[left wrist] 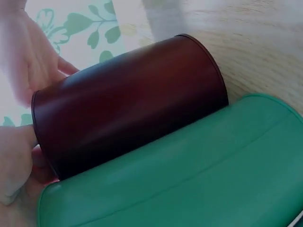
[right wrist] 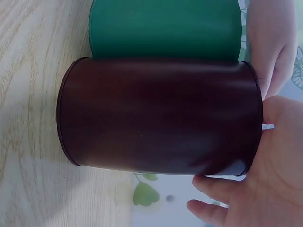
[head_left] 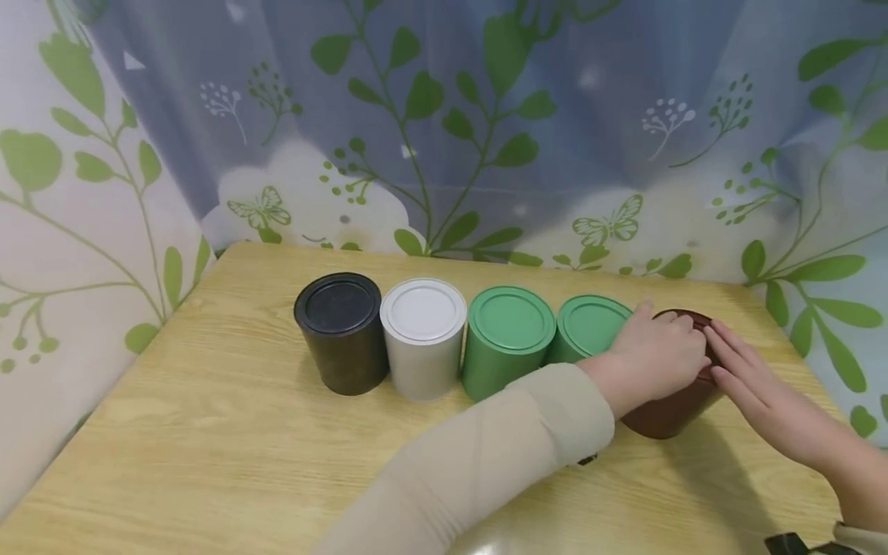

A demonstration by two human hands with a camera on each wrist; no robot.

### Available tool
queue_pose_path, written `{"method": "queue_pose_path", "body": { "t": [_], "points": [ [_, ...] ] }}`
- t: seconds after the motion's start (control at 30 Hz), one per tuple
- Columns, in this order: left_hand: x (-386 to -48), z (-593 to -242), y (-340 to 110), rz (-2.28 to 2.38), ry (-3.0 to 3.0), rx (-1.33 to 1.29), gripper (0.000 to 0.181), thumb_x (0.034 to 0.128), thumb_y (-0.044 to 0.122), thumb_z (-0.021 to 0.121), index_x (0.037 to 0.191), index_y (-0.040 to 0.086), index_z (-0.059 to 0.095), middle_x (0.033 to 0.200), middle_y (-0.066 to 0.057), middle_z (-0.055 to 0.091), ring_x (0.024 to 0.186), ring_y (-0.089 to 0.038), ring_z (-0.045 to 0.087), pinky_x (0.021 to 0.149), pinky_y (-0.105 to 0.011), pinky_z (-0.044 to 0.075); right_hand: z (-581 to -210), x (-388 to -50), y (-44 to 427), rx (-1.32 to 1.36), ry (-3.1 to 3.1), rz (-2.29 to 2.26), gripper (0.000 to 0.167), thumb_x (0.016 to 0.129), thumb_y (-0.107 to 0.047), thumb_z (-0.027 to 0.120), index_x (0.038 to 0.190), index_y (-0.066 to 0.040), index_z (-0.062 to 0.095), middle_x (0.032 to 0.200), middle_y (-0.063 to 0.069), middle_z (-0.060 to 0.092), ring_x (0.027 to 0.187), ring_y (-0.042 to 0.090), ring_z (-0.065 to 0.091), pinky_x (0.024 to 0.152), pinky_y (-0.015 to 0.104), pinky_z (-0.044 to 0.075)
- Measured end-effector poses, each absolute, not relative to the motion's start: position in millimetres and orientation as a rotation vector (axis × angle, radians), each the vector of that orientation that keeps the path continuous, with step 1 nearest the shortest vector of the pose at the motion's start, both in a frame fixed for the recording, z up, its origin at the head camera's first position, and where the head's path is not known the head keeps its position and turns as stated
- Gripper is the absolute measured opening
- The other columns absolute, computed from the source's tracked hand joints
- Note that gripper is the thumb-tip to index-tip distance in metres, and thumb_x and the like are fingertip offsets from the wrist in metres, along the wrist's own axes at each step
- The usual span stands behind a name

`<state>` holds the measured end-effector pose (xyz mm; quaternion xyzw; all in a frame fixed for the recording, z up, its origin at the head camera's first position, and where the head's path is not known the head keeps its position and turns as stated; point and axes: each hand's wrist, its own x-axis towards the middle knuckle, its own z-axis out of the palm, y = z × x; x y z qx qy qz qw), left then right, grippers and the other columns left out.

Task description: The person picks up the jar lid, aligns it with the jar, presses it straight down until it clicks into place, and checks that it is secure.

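At the right end of a row of cans stands a dark reddish-brown can point(head_left: 666, 412). My left hand point(head_left: 655, 358) reaches over its top, fingers curled at the rim; what lies under them is hidden. From the right, my right hand point(head_left: 770, 393) rests nearly straight fingers against the upper edge. In the left wrist view, both hands meet at the top end of the brown can point(left wrist: 132, 99). The right wrist view shows a small white bit point(right wrist: 268, 126) by the rim of the can, too small to identify.
A green can point(head_left: 590, 324) adjoins the brown one, partly behind my left hand. Leftward stand another green can point(head_left: 509, 347), a white can point(head_left: 423, 339) and a black can point(head_left: 343, 331), all lidded. They stand on a wooden table point(head_left: 208, 439) before a leaf-patterned curtain point(head_left: 444, 116).
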<state>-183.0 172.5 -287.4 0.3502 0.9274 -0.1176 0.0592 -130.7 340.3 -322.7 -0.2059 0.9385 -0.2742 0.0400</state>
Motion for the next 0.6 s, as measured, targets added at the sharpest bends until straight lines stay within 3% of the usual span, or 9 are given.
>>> {"method": "queue_pose_path", "body": {
  "t": [0.17,0.3,0.37,0.47,0.53,0.6],
  "points": [
    [-183,-290,164,-0.265,2.778,1.09,0.061,0.0918,0.063,0.008,0.147,0.038,0.015,0.15,0.023,0.01,0.137,0.002,0.002,0.113,-0.034,0.0,-321,-133,340,-0.595,2.889,-0.8,0.053,0.104,-0.015,0.023,0.148,-0.002,-0.005,0.151,0.023,-0.014,0.136,0.03,-0.016,0.095,0.008,-0.011],
    [-173,-293,149,-0.205,2.781,1.181,0.069,0.0882,0.069,0.007,0.149,0.035,0.008,0.151,0.021,0.005,0.138,0.001,0.0,0.113,-0.037,-0.001,-323,-134,341,-0.591,2.912,-0.808,0.053,0.104,-0.015,0.023,0.148,-0.001,-0.004,0.151,0.024,-0.013,0.136,0.034,-0.015,0.1,0.013,-0.012],
    [-164,-295,138,-0.176,2.797,1.215,0.071,0.0873,0.07,0.008,0.149,0.036,0.009,0.152,0.019,0.007,0.138,-0.001,0.003,0.113,-0.039,0.002,-324,-133,341,-0.581,2.936,-0.806,0.054,0.104,-0.016,0.025,0.148,-0.002,-0.004,0.151,0.025,-0.01,0.136,0.036,-0.015,0.107,0.024,-0.013],
    [-149,-300,118,-0.102,2.82,1.233,0.072,0.0867,0.071,0.009,0.149,0.036,0.014,0.152,0.017,0.011,0.138,-0.002,0.008,0.113,-0.04,0.005,-323,-128,339,-0.577,2.995,-0.783,0.057,0.104,-0.016,0.03,0.149,-0.003,-0.003,0.15,0.027,-0.007,0.135,0.043,-0.016,0.107,0.052,-0.012],
    [-139,-304,104,-0.052,2.837,1.244,0.072,0.087,0.071,0.009,0.148,0.035,0.017,0.152,0.015,0.015,0.138,-0.004,0.01,0.113,-0.041,0.008,-323,-122,333,-0.599,3.06,-0.725,0.06,0.103,-0.016,0.036,0.149,-0.001,0.001,0.15,0.029,-0.002,0.134,0.047,-0.013,0.103,0.063,-0.008],
    [-129,-308,89,-0.016,2.846,1.254,0.072,0.0871,0.071,0.008,0.148,0.035,0.02,0.152,0.014,0.016,0.139,-0.005,0.01,0.113,-0.042,0.01,-323,-114,325,-0.659,3.153,-0.604,0.063,0.1,-0.018,0.045,0.148,0.001,0.009,0.15,0.029,0.006,0.135,0.047,-0.006,0.102,0.066,-0.003]
  ]
}}
